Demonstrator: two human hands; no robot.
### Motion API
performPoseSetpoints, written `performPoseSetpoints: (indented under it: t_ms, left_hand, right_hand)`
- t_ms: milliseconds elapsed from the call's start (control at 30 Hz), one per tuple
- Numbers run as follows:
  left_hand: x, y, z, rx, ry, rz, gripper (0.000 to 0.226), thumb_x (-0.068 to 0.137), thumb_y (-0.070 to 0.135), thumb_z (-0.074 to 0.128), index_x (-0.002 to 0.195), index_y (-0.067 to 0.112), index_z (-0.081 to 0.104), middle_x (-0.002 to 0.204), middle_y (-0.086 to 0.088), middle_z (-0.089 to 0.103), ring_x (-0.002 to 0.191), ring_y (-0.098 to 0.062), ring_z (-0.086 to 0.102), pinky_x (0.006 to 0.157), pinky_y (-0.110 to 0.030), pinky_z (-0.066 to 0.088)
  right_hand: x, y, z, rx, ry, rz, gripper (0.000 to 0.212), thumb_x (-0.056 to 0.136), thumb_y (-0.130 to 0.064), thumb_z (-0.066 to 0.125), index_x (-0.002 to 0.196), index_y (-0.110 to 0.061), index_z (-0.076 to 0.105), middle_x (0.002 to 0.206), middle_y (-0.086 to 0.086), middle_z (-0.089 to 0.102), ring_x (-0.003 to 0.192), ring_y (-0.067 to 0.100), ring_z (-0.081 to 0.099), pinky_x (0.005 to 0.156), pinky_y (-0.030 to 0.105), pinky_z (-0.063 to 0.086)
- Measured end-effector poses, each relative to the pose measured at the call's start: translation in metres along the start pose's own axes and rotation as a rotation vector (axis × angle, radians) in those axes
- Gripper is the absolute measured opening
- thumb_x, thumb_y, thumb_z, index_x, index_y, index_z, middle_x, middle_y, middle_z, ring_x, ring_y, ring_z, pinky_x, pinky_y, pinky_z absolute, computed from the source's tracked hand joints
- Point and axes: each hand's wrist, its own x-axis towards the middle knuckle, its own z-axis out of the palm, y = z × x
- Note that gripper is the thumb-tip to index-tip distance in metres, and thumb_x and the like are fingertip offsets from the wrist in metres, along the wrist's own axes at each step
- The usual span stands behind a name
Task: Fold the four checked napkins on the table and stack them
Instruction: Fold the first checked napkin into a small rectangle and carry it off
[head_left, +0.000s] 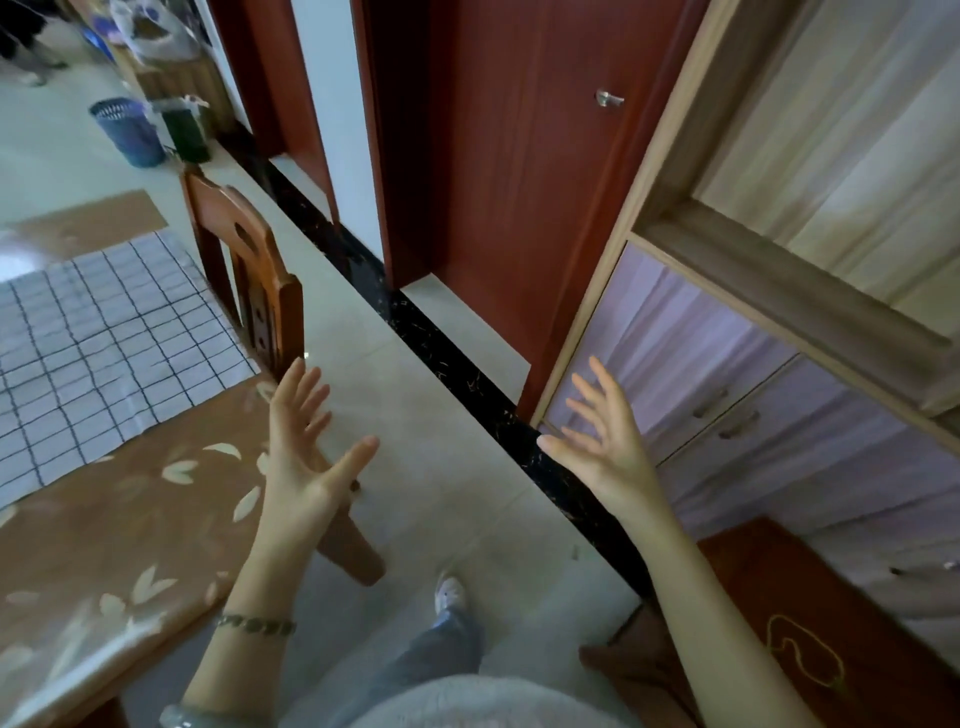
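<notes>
Your left hand (306, 457) and right hand (602, 441) are both raised in front of you over the pale tiled floor (415, 467), palms turned toward each other, fingers spread apart and holding nothing. A beaded bracelet (254, 623) sits on your left wrist.

The white napkin with a dark grid check (104, 343) lies flat on the brown table with a pale leaf pattern (130, 519), well off to your left — neither hand touches it. Only this one spread of checked cloth is in view; you cannot tell from here whether it is one napkin or several lying together, and its left side runs out of the frame.

Between the table's far corner and your left hand stands a reddish-brown wooden chair with a cut-out back (249, 280), pushed in against the table edge; its leg shows just behind your left palm. Further back on the floor are a blue mesh waste bin (127, 132) and a dark bin (187, 135) beside it.

Ahead of you is a red-brown wooden door (519, 182) with a metal handle (608, 98), and a black marble strip (467, 384) runs across the floor. On your right is a light wood cabinet with pale purple drawer fronts (727, 374) — your right hand hovers in front of it. A red doormat (805, 623) lies below your right forearm.
</notes>
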Motion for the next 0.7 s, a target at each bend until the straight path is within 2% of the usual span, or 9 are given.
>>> performPoseSetpoints:
  t_ms: [100, 200, 267, 367, 433, 567, 700]
  left_hand:
    - [0.043, -0.003, 0.009, -0.018, 0.032, -0.013, 0.092, 0.074, 0.033, 0.074, 0.15, 0.03, 0.022, 0.151, 0.009, 0.036, 0.135, -0.002, 0.038, 0.111, -0.035, 0.033]
    - [0.084, -0.006, 0.015, -0.01, 0.082, -0.026, 0.09, 0.075, 0.029, 0.074, 0.149, 0.032, 0.023, 0.15, 0.01, 0.037, 0.136, -0.003, 0.038, 0.111, -0.033, 0.032]
    - [0.105, -0.009, 0.017, -0.004, 0.127, -0.033, 0.089, 0.075, 0.027, 0.074, 0.149, 0.032, 0.025, 0.149, 0.007, 0.038, 0.136, -0.005, 0.038, 0.111, -0.035, 0.033]
    - [0.129, -0.016, 0.017, -0.008, 0.199, -0.059, 0.089, 0.073, 0.032, 0.075, 0.148, 0.033, 0.027, 0.149, 0.006, 0.04, 0.136, -0.006, 0.038, 0.111, -0.038, 0.033]
    - [0.142, -0.021, 0.016, -0.003, 0.243, -0.076, 0.09, 0.072, 0.036, 0.074, 0.148, 0.033, 0.027, 0.149, 0.005, 0.041, 0.137, -0.008, 0.038, 0.112, -0.041, 0.033]
    - [0.178, -0.035, 0.016, 0.038, 0.376, -0.106, 0.091, 0.071, 0.038, 0.074, 0.148, 0.03, 0.027, 0.148, 0.005, 0.041, 0.135, -0.007, 0.04, 0.113, -0.04, 0.033]
    - [0.218, -0.047, 0.018, 0.065, 0.537, -0.128, 0.09, 0.071, 0.037, 0.074, 0.147, 0.032, 0.026, 0.149, 0.009, 0.039, 0.137, -0.008, 0.038, 0.114, -0.044, 0.031]
  right_hand:
    - [0.055, -0.008, -0.002, 0.006, -0.041, -0.005, 0.093, 0.077, -0.005, 0.075, 0.148, -0.033, 0.021, 0.149, -0.006, 0.036, 0.13, 0.005, 0.041, 0.104, 0.034, 0.043]
    - [0.109, -0.014, 0.003, 0.0, -0.103, -0.019, 0.092, 0.078, -0.005, 0.074, 0.147, -0.035, 0.021, 0.149, -0.007, 0.036, 0.13, 0.004, 0.041, 0.103, 0.029, 0.042]
    - [0.141, -0.019, 0.008, 0.007, -0.144, -0.02, 0.093, 0.077, -0.006, 0.076, 0.145, -0.038, 0.022, 0.149, -0.005, 0.036, 0.131, 0.006, 0.041, 0.101, 0.027, 0.042]
    - [0.185, -0.024, 0.018, 0.012, -0.193, -0.023, 0.094, 0.071, -0.014, 0.078, 0.145, -0.037, 0.024, 0.148, -0.004, 0.037, 0.131, 0.006, 0.042, 0.104, 0.033, 0.043]
    - [0.215, -0.027, 0.025, 0.012, -0.225, -0.029, 0.091, 0.075, -0.008, 0.078, 0.144, -0.038, 0.026, 0.148, -0.004, 0.038, 0.131, 0.006, 0.042, 0.105, 0.036, 0.042]
    - [0.29, -0.032, 0.047, 0.005, -0.357, -0.041, 0.088, 0.078, -0.004, 0.074, 0.143, -0.038, 0.024, 0.148, -0.001, 0.037, 0.129, 0.007, 0.043, 0.105, 0.035, 0.042]
    - [0.368, -0.034, 0.072, -0.025, -0.502, -0.049, 0.094, 0.069, -0.022, 0.078, 0.143, -0.04, 0.024, 0.148, -0.004, 0.038, 0.129, 0.006, 0.044, 0.105, 0.037, 0.043]
